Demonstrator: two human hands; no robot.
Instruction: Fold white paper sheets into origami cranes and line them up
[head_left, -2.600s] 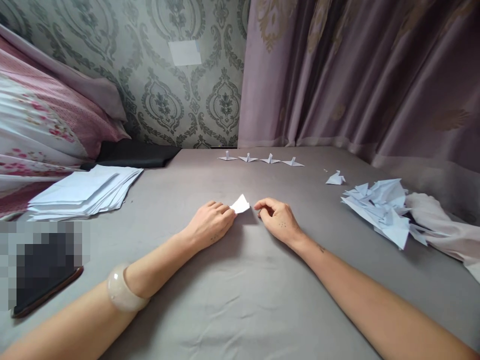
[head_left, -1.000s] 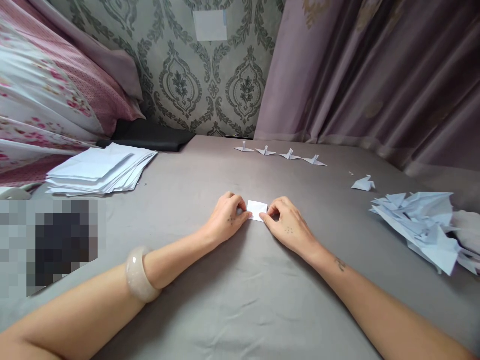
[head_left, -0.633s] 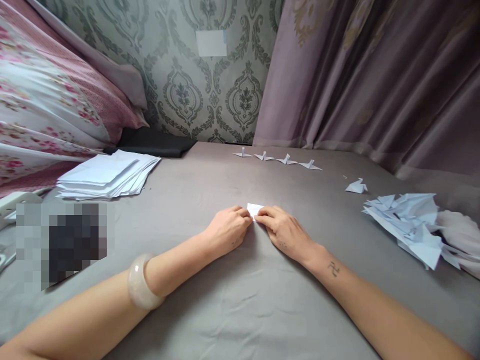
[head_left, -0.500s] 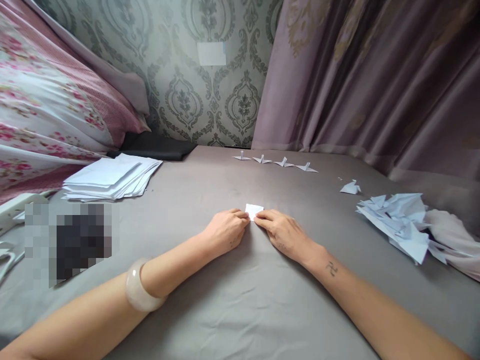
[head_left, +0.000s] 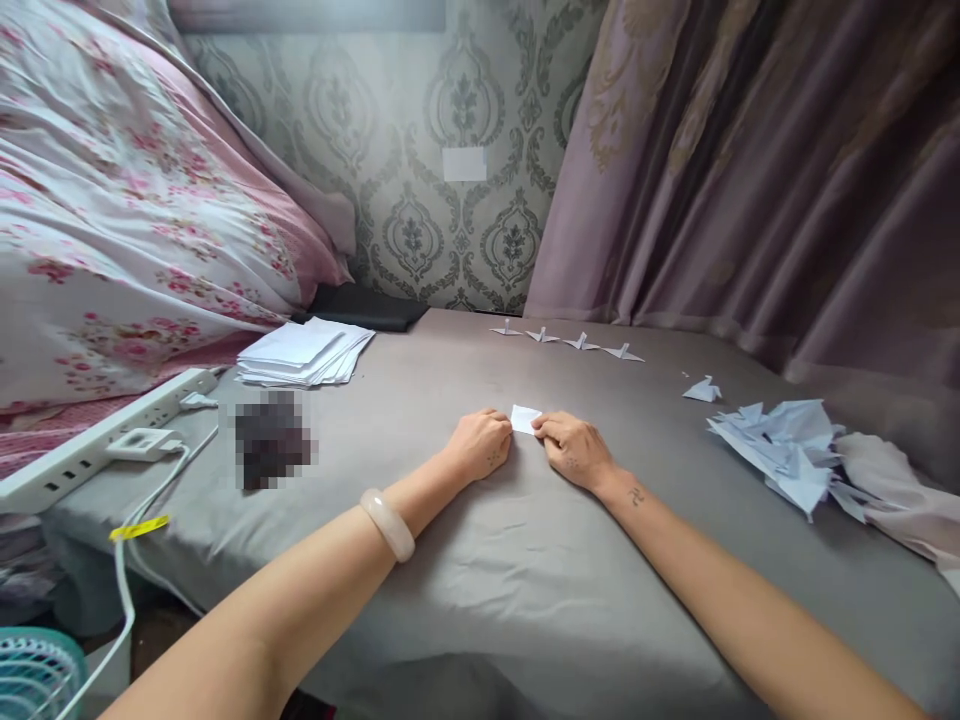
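Observation:
A small folded piece of white paper [head_left: 526, 419] lies between my hands on the grey cloth surface. My left hand [head_left: 484, 443] is closed, its curled fingers at the paper's left edge. On the other side my right hand [head_left: 576, 450] pinches the paper's right edge between thumb and fingers. The undersides of the fingers are hidden. Farther back stands a row of several folded paper cranes [head_left: 582, 342]. A larger folded paper bird [head_left: 703, 389] sits to the right of them.
At the back left is a stack of white paper [head_left: 300, 352]. A pile of folded papers [head_left: 787, 450] lies at the right. Along the left edge runs a white power strip [head_left: 97, 440] with cables. A blurred dark object [head_left: 271, 440] sits near it.
The camera view has shifted, so more of the left side and front edge shows. Both hands remain at the small folded paper, with the left fingers now more curled.

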